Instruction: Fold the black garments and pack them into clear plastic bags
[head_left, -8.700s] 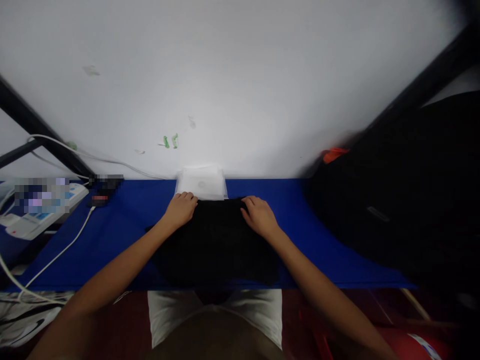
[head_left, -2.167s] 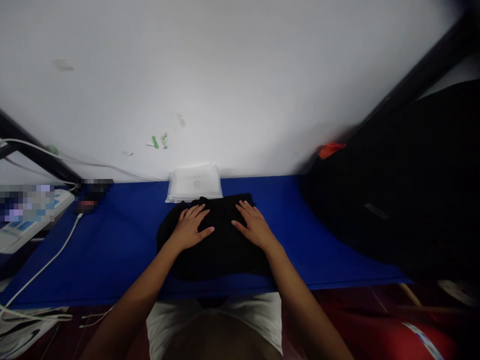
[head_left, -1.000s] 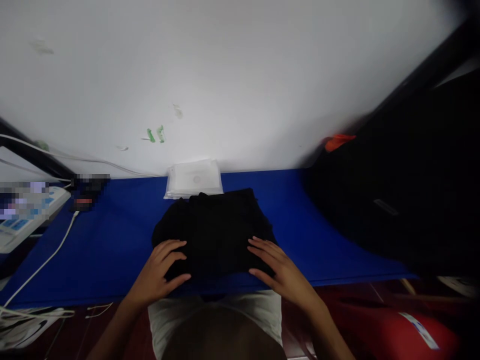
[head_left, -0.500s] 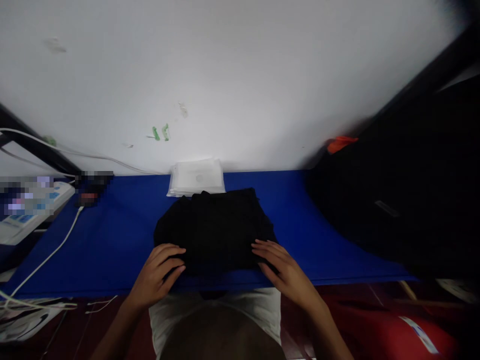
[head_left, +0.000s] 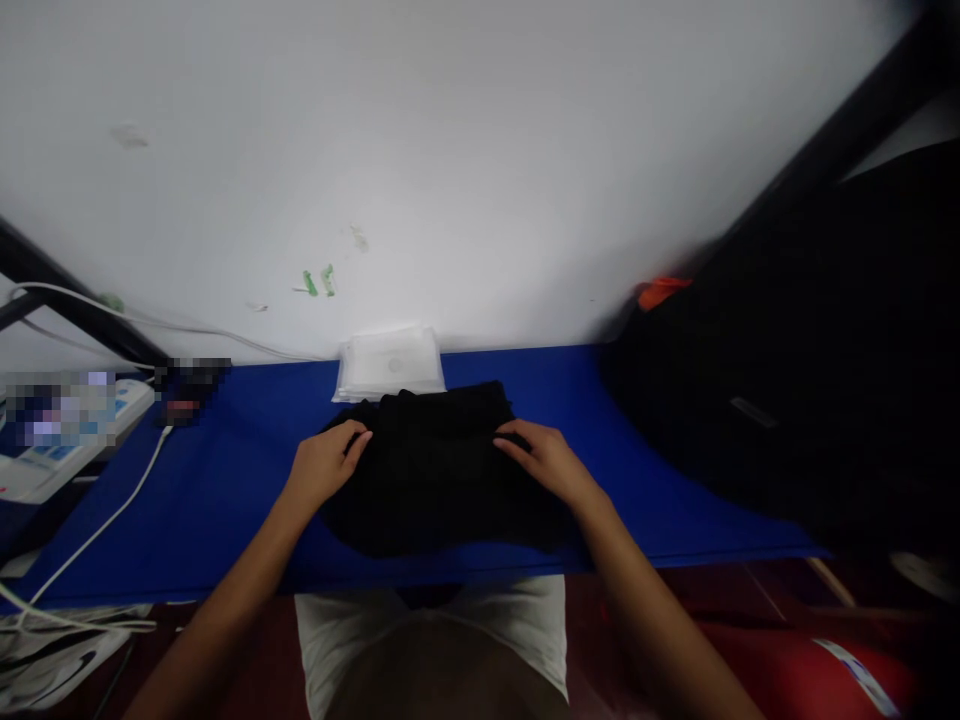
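Observation:
A black cloth (head_left: 439, 480), bunched and loosely folded, lies on the blue table (head_left: 247, 500) right in front of me. Its exact kind is hard to make out in the dark fabric. My left hand (head_left: 334, 455) pinches it on the left side, with thumb and fingertips drawn together. On the opposite side my right hand (head_left: 536, 455) grips the fabric in the same way, thumb under the index finger. Just behind the cloth, against the wall, sits a stack of clear plastic packets (head_left: 390, 362).
A large black mass (head_left: 810, 360) covers the right end of the table, with an orange piece (head_left: 664, 292) by it. At left are a dark blurred device (head_left: 193, 390) with a white cable (head_left: 135, 490) and a white power strip (head_left: 127, 400). A red item (head_left: 795, 665) stands below right.
Both my hands have moved forward from the cloth's near corners to its sides, and their fingers have closed from lying spread to pinching. The view has shifted slightly.

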